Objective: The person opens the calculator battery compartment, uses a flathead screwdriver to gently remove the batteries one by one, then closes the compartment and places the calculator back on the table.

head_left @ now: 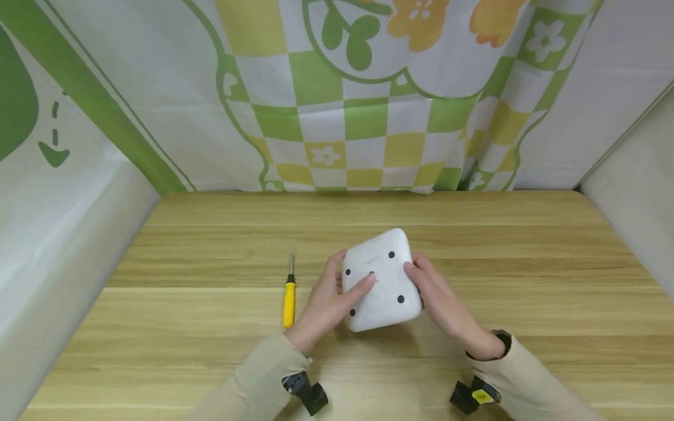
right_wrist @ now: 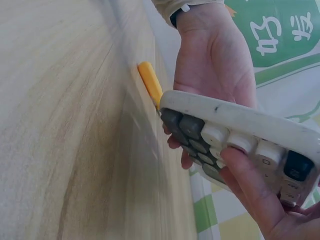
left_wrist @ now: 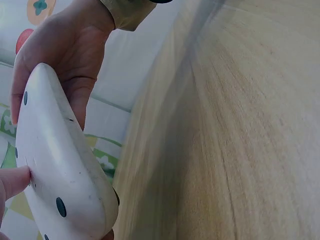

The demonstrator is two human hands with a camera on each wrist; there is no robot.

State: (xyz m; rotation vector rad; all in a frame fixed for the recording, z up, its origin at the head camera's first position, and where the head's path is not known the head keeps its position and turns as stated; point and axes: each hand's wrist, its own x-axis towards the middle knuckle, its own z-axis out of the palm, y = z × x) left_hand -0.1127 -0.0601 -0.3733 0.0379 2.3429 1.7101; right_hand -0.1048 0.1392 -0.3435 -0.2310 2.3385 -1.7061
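Held up over the table is a white keypad [head_left: 381,292], underside facing up in the head view, with several round black feet on it. My left hand [head_left: 327,301] grips its left edge, the thumb lying across the middle of the underside. On the opposite edge my right hand [head_left: 439,295] holds on, thumb on top. From the right wrist view, grey, white and dark keys show on the keypad's lower face [right_wrist: 282,129], and my right hand's fingers [right_wrist: 250,182] press against them. To the left, a yellow-handled screwdriver [head_left: 289,304] lies on the table.
A wood-grain table [head_left: 505,263] spreads beneath both hands. Behind it hangs a green, yellow and white checked cloth [head_left: 363,123] with flowers. Pale walls of cloth flank the left and right sides. Both sleeves carry black wrist devices [head_left: 305,393].
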